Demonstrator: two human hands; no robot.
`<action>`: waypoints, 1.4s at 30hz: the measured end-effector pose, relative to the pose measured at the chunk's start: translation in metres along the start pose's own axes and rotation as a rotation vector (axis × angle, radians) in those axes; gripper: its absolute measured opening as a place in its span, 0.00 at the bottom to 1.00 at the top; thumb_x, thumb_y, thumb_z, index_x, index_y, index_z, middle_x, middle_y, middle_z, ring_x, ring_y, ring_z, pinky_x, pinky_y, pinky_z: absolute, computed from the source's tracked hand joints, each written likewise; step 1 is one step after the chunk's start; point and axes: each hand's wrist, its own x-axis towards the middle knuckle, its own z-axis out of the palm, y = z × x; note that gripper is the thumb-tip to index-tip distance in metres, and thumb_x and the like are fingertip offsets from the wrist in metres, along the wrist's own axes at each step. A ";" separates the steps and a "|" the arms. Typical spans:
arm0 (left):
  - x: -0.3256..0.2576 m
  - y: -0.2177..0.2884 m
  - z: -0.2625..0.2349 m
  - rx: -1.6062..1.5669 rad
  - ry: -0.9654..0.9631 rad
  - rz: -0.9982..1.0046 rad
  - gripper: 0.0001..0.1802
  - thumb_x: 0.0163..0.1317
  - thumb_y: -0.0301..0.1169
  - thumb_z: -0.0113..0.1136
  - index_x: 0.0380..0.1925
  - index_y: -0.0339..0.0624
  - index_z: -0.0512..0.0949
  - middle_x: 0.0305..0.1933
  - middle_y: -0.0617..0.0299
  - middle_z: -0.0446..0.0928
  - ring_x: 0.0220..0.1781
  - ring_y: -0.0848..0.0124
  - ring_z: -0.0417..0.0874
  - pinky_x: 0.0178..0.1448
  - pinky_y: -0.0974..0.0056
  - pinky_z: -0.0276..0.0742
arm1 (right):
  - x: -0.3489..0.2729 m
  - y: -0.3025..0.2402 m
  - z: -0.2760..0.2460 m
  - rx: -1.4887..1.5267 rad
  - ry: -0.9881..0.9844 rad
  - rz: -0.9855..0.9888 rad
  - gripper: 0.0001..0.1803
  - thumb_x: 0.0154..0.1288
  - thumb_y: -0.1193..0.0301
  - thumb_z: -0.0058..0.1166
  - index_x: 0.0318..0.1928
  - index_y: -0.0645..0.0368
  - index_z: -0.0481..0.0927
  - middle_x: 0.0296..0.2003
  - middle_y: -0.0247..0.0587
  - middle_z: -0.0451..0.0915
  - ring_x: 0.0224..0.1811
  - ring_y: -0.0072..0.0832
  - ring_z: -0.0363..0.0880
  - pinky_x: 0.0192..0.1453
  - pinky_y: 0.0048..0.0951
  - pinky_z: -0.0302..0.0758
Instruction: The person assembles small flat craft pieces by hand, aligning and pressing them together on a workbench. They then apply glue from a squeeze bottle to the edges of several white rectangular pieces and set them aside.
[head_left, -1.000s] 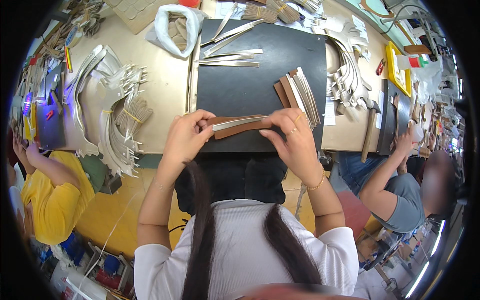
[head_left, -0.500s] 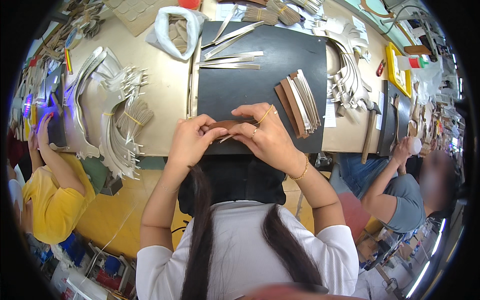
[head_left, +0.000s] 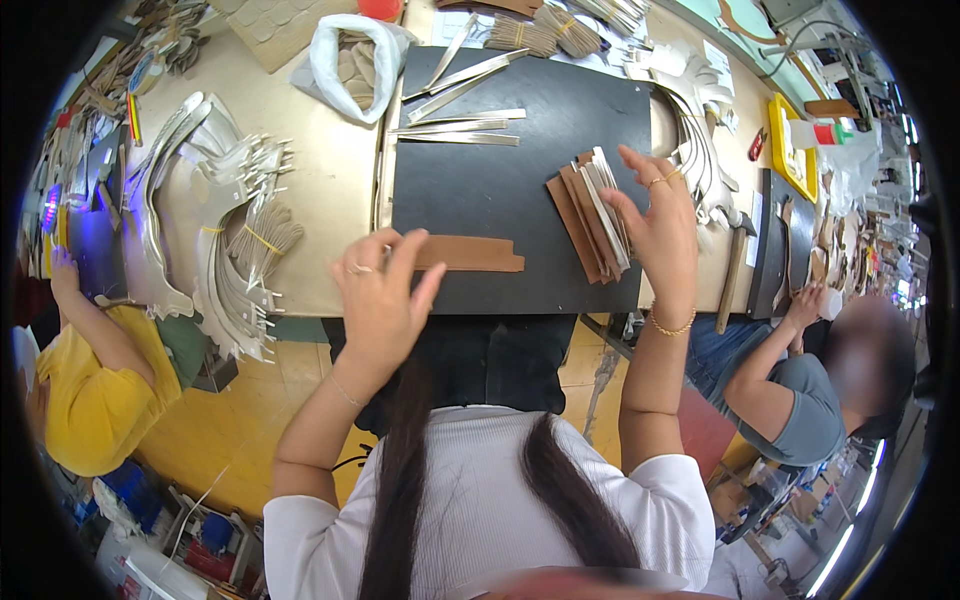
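A brown leather-like strip (head_left: 470,254) with a stepped right end lies flat on the black mat (head_left: 480,190), near its front edge. My left hand (head_left: 385,295) is at the strip's left end, thumb and fingers apart; it covers that end, and I cannot tell whether it touches. To the right, my right hand (head_left: 660,225) is raised with fingers spread and nothing in it. Its thumb comes close to the right side of a fanned stack of brown and pale strips (head_left: 585,215). Several thin pale metallic-looking strips (head_left: 460,126) lie toward the back of the mat.
Pale curved pieces (head_left: 225,210) and a banded bundle (head_left: 265,238) lie at left. A white bag (head_left: 325,70) stands behind. More curved pieces (head_left: 690,110), a hammer (head_left: 738,260) and a yellow tray (head_left: 790,150) are at right. Co-workers sit on both sides.
The brown strip that both hands held now lies flat on the mat. My right hand has moved right to the stack and spread its fingers; my left hand has opened.
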 end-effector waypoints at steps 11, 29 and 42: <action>-0.050 0.023 0.022 0.028 -0.154 0.199 0.33 0.55 0.43 0.71 0.62 0.48 0.76 0.69 0.55 0.68 0.69 0.55 0.65 0.64 0.47 0.57 | 0.047 -0.081 0.111 0.034 0.061 -0.601 0.08 0.57 0.69 0.67 0.37 0.56 0.87 0.34 0.36 0.82 0.41 0.36 0.80 0.50 0.37 0.75; -0.059 0.024 0.024 0.037 -0.160 0.134 0.40 0.54 0.42 0.72 0.67 0.45 0.69 0.68 0.59 0.67 0.70 0.59 0.63 0.63 0.46 0.56 | -0.001 -0.067 0.064 1.253 -0.496 0.180 0.21 0.65 0.79 0.62 0.58 0.63 0.78 0.37 0.32 0.80 0.35 0.16 0.80 0.43 0.20 0.78; -0.061 0.023 0.018 0.111 -0.207 0.095 0.43 0.53 0.41 0.73 0.69 0.46 0.67 0.72 0.55 0.62 0.75 0.58 0.60 0.69 0.46 0.53 | -0.075 -0.048 0.064 0.661 -0.269 -0.062 0.07 0.61 0.82 0.63 0.40 0.63 0.86 0.34 0.40 0.85 0.34 0.27 0.84 0.41 0.25 0.80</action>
